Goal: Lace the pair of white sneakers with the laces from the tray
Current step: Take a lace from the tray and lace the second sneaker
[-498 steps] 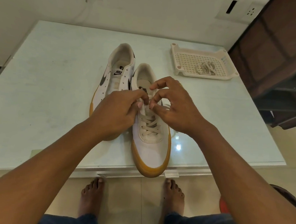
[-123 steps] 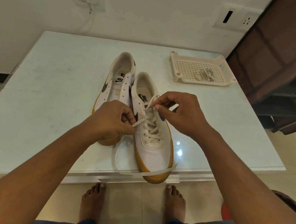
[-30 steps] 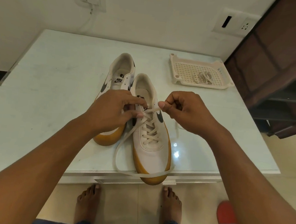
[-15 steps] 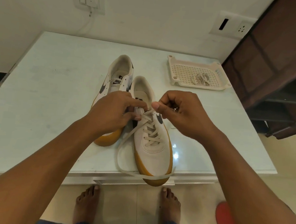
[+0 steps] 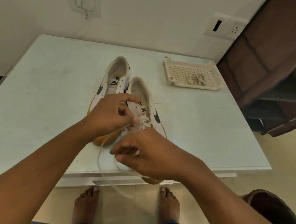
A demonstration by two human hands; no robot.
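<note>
Well, worked on the right sneaker, at the near edge of the bench. Pinched the lace with the left hand, grip closed small on the flat band just over the upper holes. Curled the right hand lower down, over the toe, grip nearly closed on the loose end, as far as could be told. Let a long loop hang off the near edge of the bench, toward the floor. Looked soft, light and floppy, that lace, and maybe a bit slippy too. Best held close to the tip, likely the one stiff bit, good for poking through a hole. Saw the left sneaker right beside, a little farther back, with no lace in it. Saw the second lace bunched up in the tray, far right on the bench. Read NIKE in black on both tongues, and spotted a dark swoosh on each sneaker.
</note>
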